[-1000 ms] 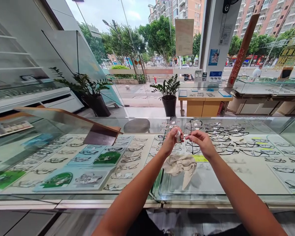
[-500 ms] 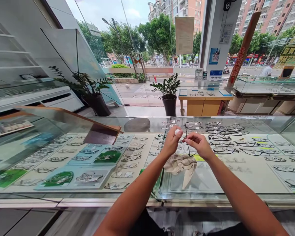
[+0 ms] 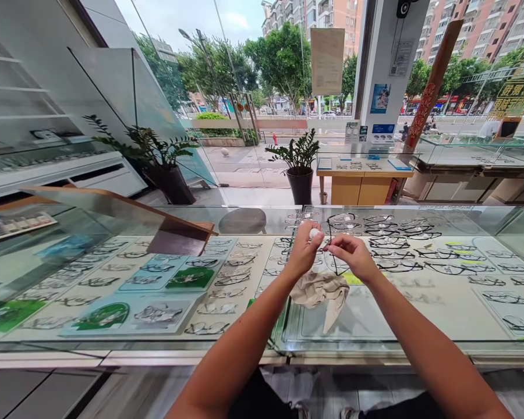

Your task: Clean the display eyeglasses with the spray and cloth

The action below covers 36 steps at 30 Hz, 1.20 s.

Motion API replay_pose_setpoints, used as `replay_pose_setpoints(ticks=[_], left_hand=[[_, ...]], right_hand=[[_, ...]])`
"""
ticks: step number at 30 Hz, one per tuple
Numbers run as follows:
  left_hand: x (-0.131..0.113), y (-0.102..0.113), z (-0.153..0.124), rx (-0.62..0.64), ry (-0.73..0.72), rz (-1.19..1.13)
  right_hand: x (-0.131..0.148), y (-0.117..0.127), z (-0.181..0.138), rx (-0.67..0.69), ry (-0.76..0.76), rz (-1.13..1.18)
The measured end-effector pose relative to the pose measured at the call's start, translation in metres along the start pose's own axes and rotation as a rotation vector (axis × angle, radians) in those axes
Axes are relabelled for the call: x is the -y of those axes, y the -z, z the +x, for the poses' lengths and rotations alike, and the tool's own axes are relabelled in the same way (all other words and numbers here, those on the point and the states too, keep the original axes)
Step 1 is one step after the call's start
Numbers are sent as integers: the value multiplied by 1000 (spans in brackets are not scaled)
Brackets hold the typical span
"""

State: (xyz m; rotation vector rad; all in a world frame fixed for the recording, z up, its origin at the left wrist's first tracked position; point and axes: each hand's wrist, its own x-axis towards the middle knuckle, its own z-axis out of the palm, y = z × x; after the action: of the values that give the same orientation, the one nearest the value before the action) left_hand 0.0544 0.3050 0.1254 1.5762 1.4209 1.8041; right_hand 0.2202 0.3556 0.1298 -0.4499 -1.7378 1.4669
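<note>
My left hand [image 3: 303,250] is closed around a small white bottle [image 3: 315,233] whose top shows above the fingers. My right hand [image 3: 351,256] pinches a pair of black-framed glasses [image 3: 337,265], held upright just right of the bottle. Both hands hover over a glass display counter [image 3: 375,326]. A crumpled beige cloth [image 3: 321,291] lies on the glass right beneath them.
Under the counter glass lie several rows of glasses [image 3: 419,244] on trays. A tilted glass panel with a wooden edge [image 3: 126,212] rises at the left. Potted plants [image 3: 300,166], a wooden table [image 3: 362,180] and shop windows stand beyond.
Both hands have drifted slightly up and closer together, and the bottle has turned so its white top shows above my left fingers. The cloth stays put.
</note>
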Motion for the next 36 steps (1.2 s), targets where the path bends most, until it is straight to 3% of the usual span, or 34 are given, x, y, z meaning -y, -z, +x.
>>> replay_pose_setpoints(ticks=[10,18,36], left_hand=[[-3,2,0,-7,-50,20],[-8,-11,-10,181,-27,43],[-9,-12,-13,166,-111,138]], right_hand=[[6,2,1,-8,-19,50],[11,8,5,-173,-33,193],[10,11,6,-245,-27,198]])
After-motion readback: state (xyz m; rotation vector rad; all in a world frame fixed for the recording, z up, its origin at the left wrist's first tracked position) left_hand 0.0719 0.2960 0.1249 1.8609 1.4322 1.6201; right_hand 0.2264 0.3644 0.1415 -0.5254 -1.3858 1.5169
